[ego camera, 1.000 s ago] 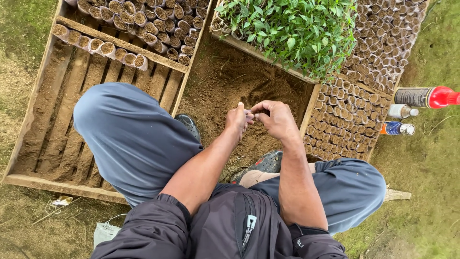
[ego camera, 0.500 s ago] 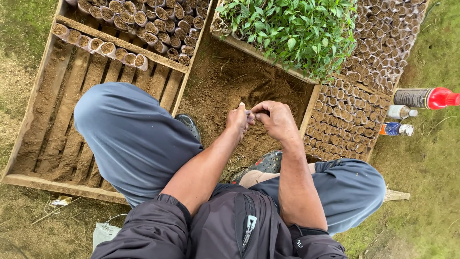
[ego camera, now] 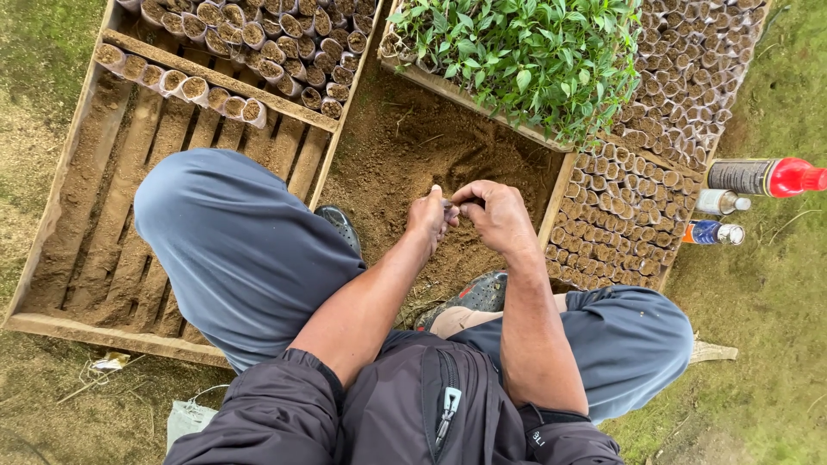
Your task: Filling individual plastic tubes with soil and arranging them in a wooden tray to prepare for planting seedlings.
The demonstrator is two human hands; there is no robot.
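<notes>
Hands pressed together above the near edge of the soil patch (ego camera: pixel 413 146), just as 1 second ago: almost nothing shifted across the 3 pictures. Left hand (ego camera: pixel 428 215) curled shut, thumb up, fingertips meeting those of the right hand (ego camera: pixel 495 215), also curled shut. Between them, a small dark piece (ego camera: pixel 450 204), pinched from both sides, too small to identify. Same grip, same height over the soil patch, only a slight change in how the fingers sit. Judged from that: fine fingertip work on the piece continuing in place, nothing set down or picked up.

Beyond the soil patch, a tray of green seedlings (ego camera: pixel 525 52). Left of the soil patch, a slatted wooden crate (ego camera: pixel 77 198) with rows of soil-filled pots (ego camera: pixel 250 34) at its far end. Right of the soil patch, more small pots (ego camera: pixel 620 207) packed close, and further right 3 bottles (ego camera: pixel 762 176) lying on grass. At the near edge of the soil patch, 2 shoes (ego camera: pixel 340 226), unmoved.
</notes>
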